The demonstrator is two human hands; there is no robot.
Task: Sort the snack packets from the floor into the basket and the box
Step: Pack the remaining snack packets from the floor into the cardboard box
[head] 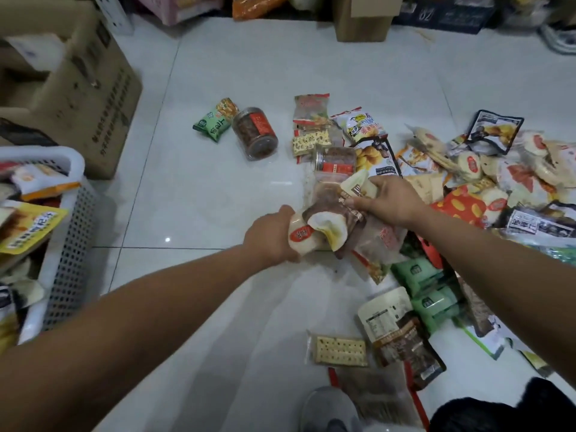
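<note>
Your left hand (269, 236) has its fingers clamped round a bunch (311, 235) of snacks, gathered so several go in one trip. Your right hand (391, 201) pinches another packet (355, 190) at the bunch's top, fingers closed on it, probably to add it or to peel it off for the other container. Both work low over the middle of the floor (218, 198), at the fringe of the pile (498, 182), which spreads to the floor's right edge. The basket (73, 244), part full, and the box (90, 98) stand at the left edge, within your left arm's reach. Two jars (255, 134) lie beyond.
</note>
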